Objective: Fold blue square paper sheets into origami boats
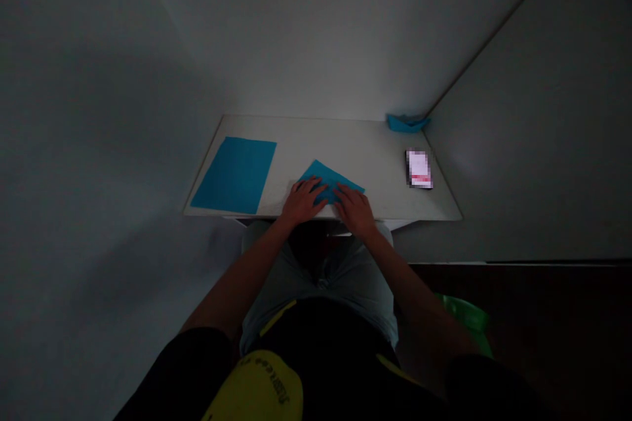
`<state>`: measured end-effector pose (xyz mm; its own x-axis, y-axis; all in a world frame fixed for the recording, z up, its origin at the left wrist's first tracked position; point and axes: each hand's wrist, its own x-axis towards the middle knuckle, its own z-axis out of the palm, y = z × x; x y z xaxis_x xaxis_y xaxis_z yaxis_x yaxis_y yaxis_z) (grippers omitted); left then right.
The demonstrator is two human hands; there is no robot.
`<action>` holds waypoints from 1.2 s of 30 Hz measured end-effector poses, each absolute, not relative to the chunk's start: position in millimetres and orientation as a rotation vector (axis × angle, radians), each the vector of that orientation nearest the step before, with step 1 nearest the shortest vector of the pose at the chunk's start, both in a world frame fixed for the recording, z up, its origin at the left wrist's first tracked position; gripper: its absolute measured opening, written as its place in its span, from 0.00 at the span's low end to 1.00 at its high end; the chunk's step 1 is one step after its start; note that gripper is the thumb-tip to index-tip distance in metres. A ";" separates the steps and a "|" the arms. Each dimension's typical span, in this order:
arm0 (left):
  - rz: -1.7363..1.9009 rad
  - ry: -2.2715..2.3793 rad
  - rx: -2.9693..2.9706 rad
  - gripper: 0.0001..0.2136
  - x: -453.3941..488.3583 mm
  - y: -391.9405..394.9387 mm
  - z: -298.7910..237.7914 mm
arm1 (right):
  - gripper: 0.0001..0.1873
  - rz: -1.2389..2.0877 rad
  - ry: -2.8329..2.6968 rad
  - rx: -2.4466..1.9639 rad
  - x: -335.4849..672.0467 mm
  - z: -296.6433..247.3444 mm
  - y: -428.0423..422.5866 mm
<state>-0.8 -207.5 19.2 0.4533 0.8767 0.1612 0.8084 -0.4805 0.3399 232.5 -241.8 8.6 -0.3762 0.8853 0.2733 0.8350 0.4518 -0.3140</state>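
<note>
A folded blue paper (332, 177) lies near the front edge of a small white table (345, 145), shaped like a triangle with its peak pointing away from me. My left hand (302, 201) rests on its left part with fingers stretched flat. My right hand (354, 208) presses on its right part, fingers lying flat as well. Both hands sit close together, almost touching over the paper.
A flat blue sheet (235, 174) lies at the table's left. A lit phone (419, 169) rests at the right, and a folded blue paper boat (407, 122) sits in the far right corner. Walls close in on three sides. A green seat (467, 319) shows beside my right leg.
</note>
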 end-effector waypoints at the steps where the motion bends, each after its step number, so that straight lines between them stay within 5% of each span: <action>1: 0.473 1.474 2.493 0.24 0.2 -208.5 19.4 | 0.29 0.176 -2.347 -1.432 226.9 6.5 -247.2; 10: 0.524 1.452 2.444 0.24 -1.7 -204.6 14.1 | 0.50 0.224 -2.094 -1.618 250.1 -11.3 -240.2; 12: 0.516 1.448 2.437 0.24 -2.8 -204.8 15.6 | 0.45 0.290 -2.147 -1.587 264.4 -10.2 -233.7; 16: 0.471 1.324 2.495 0.30 -6.5 -211.5 19.7 | 0.16 0.428 -2.211 -1.456 278.9 -3.6 -235.2; 19: 0.480 1.208 2.472 0.36 -11.8 -216.7 21.3 | 0.17 0.490 -2.049 -1.448 279.3 9.6 -240.7; 26: 1.015 1.377 1.838 0.17 -30.0 -197.7 37.9 | 0.25 0.666 -1.605 -1.424 283.0 48.7 -224.0; 36: 1.096 1.665 1.592 0.18 -5.7 -177.3 25.5 | 0.27 0.656 -1.731 -1.453 270.3 3.5 -198.2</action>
<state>-5.7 -177.3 25.5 -0.1173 0.9849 0.1276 0.5064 -0.0512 0.8608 270.3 -198.2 3.5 -0.0549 0.9720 0.2283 0.5763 0.2176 -0.7878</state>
